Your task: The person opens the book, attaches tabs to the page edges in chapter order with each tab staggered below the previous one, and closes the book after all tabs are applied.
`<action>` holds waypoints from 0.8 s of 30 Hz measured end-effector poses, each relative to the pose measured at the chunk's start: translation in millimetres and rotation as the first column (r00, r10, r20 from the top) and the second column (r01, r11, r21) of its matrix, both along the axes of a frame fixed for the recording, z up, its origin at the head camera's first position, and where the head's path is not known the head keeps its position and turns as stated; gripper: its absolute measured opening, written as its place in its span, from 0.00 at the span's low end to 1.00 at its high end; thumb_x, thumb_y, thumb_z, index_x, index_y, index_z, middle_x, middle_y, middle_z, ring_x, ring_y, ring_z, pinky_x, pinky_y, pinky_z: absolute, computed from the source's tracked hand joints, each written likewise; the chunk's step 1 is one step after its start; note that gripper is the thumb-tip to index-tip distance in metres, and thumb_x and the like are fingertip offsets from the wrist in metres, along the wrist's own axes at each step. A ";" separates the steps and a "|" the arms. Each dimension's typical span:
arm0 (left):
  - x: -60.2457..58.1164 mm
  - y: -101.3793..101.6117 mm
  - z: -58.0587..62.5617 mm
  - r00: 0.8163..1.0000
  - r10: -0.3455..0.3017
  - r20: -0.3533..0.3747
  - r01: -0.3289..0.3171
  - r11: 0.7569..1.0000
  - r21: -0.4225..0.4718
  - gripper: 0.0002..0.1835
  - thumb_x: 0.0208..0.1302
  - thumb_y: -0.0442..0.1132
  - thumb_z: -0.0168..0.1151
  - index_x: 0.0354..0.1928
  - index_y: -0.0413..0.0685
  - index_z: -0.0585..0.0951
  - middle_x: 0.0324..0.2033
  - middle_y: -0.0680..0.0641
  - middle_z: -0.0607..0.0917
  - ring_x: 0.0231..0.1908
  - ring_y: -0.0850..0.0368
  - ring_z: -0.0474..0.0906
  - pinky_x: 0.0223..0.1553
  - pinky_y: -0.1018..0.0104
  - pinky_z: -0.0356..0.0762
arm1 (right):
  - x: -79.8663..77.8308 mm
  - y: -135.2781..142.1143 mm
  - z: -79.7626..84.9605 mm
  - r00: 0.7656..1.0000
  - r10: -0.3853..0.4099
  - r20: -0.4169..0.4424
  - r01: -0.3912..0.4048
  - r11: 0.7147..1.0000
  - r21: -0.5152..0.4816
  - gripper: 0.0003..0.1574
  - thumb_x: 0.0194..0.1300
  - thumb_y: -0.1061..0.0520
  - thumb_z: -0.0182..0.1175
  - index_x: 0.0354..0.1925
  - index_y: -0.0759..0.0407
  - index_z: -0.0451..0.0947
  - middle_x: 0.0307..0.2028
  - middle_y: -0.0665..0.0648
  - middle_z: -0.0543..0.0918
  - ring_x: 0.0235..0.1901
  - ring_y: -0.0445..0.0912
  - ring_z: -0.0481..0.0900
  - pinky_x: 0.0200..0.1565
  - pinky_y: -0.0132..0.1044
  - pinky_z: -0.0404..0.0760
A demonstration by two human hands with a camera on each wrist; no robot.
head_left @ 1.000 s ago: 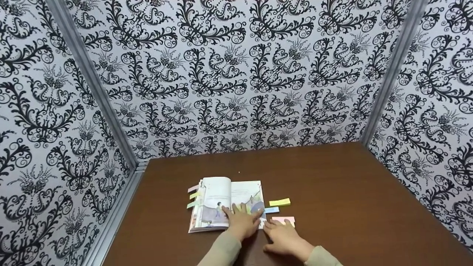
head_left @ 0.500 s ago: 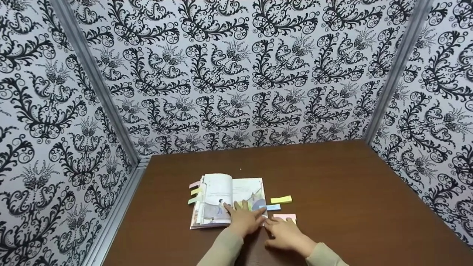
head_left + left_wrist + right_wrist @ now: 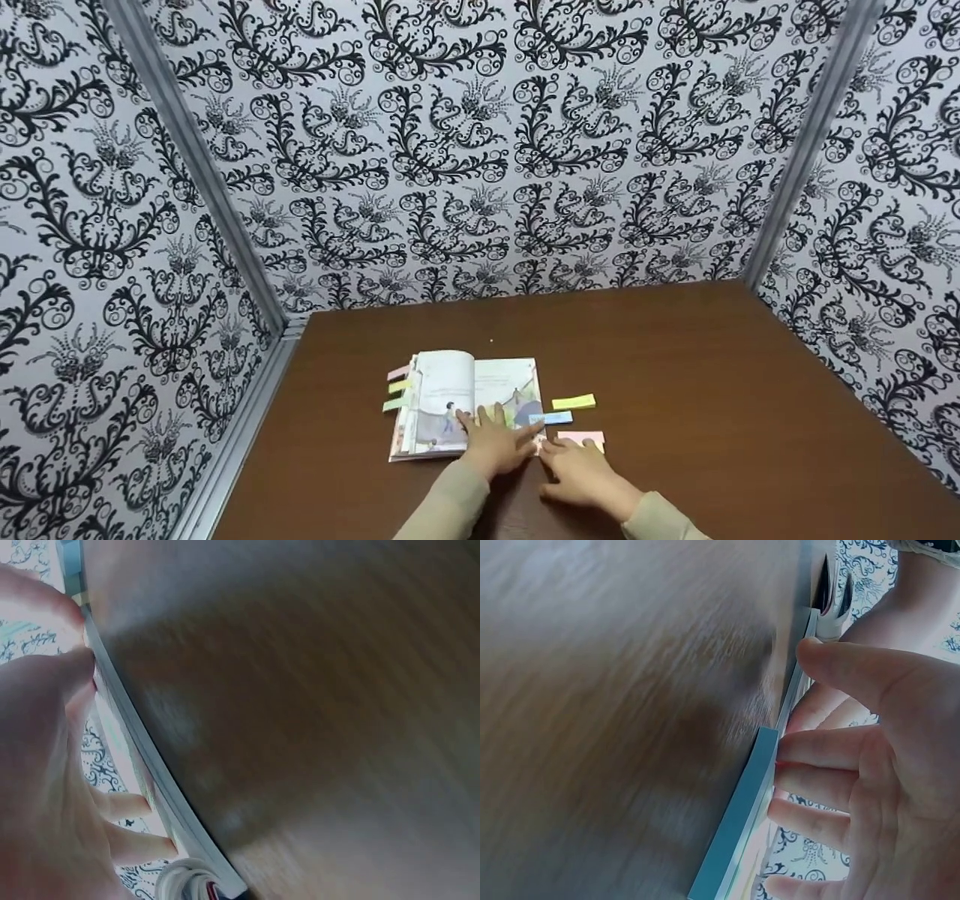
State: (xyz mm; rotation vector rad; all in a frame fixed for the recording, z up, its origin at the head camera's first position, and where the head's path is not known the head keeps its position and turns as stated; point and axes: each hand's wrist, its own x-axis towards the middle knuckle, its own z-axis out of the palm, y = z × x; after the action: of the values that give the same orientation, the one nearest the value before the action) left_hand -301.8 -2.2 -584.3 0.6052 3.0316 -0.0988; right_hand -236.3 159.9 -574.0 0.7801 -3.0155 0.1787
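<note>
An open picture book (image 3: 504, 371) lies on the brown table. My left hand (image 3: 493, 444) rests spread on its right page, thumb pointing right, just below a blue sticky tab (image 3: 551, 418) that sticks out past the page edge. By the book's lower right corner, my right hand (image 3: 581, 472) rests its fingers on a pink-topped pad of sticky notes (image 3: 581, 436), partly hidden under them. The right wrist view shows the pad's teal edge (image 3: 739, 814) against nearly straight fingers. In the left wrist view, the fingers (image 3: 139, 846) reach over the book's edge.
Pink, yellow and green tabs (image 3: 400, 385) stick out from the book's left side. A yellow sticky strip (image 3: 574, 402) lies to the right of the book. Patterned walls (image 3: 480, 150) with grey metal posts (image 3: 202, 172) enclose the brown table (image 3: 675, 375).
The left thumb has slid down off the blue tab, which now shows more fully. The right hand stays by the pad. The head view has shifted slightly.
</note>
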 end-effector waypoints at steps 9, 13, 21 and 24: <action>-1.3 -6.3 2.6 1.000 -0.008 -0.009 0.009 0.997 0.072 0.24 0.67 0.68 0.44 0.64 0.86 0.70 0.66 0.42 0.70 0.64 0.31 0.62 0.53 0.18 0.46 | 0.9 2.5 -0.3 0.999 -0.009 0.031 0.009 1.000 0.012 0.41 0.56 0.37 0.64 0.60 0.62 0.76 0.61 0.58 0.76 0.62 0.57 0.70 0.54 0.67 0.68; -0.9 -9.8 3.8 1.000 -0.027 0.009 0.026 0.994 0.108 0.22 0.67 0.66 0.46 0.63 0.88 0.71 0.67 0.42 0.69 0.65 0.29 0.61 0.54 0.18 0.45 | 0.5 4.8 -1.0 0.999 -0.011 0.035 0.010 1.000 0.012 0.41 0.57 0.37 0.63 0.60 0.62 0.76 0.61 0.58 0.76 0.62 0.56 0.70 0.54 0.67 0.68; 0.0 -23.8 6.6 0.995 -0.085 0.049 0.075 0.983 0.168 0.22 0.66 0.64 0.50 0.62 0.85 0.72 0.68 0.41 0.67 0.66 0.31 0.59 0.55 0.19 0.44 | 0.2 4.4 -1.3 1.000 0.003 0.028 -0.003 1.000 -0.005 0.41 0.56 0.38 0.64 0.60 0.62 0.76 0.61 0.58 0.76 0.62 0.57 0.70 0.53 0.66 0.70; -0.5 -28.9 7.8 0.991 -0.121 0.051 0.110 0.977 0.184 0.24 0.63 0.65 0.54 0.62 0.81 0.74 0.67 0.41 0.68 0.66 0.32 0.60 0.55 0.19 0.44 | -1.6 5.6 0.3 0.999 0.014 0.035 -0.013 1.000 -0.019 0.40 0.57 0.38 0.63 0.59 0.62 0.77 0.60 0.58 0.77 0.61 0.57 0.70 0.51 0.65 0.71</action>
State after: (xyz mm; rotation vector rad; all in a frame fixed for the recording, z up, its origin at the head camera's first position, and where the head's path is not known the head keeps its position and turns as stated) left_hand -302.2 -31.1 -576.5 0.7825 2.9648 0.1901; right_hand -237.9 165.6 -573.7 0.8045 -3.0376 0.2237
